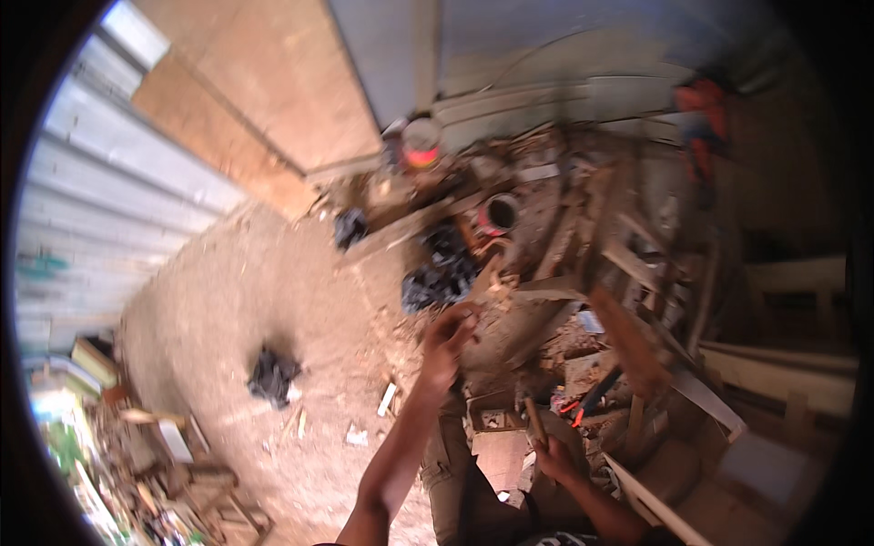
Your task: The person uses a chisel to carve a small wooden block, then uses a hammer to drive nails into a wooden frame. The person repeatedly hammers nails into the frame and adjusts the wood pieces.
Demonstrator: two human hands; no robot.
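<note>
My left hand (446, 341) reaches forward and grips the lower end of a pale wooden piece (487, 284) that leans up over a heap of scrap wood. My right hand (555, 458) is low by my knee, closed around the wooden handle of a tool (535, 420); the tool's head is blurred among the scraps. A pair of pliers with red and black handles (587, 403) lies just right of that handle. My khaki trouser leg (455, 473) shows beneath both forearms.
A pile of planks and offcuts (628, 264) fills the centre right. Two open cans (498, 214) (421, 143) stand behind it. Black plastic bags (271, 375) (437, 273) lie on the sawdust floor (237, 300). Corrugated metal wall (100, 200) at left, plywood sheets (273, 82) behind.
</note>
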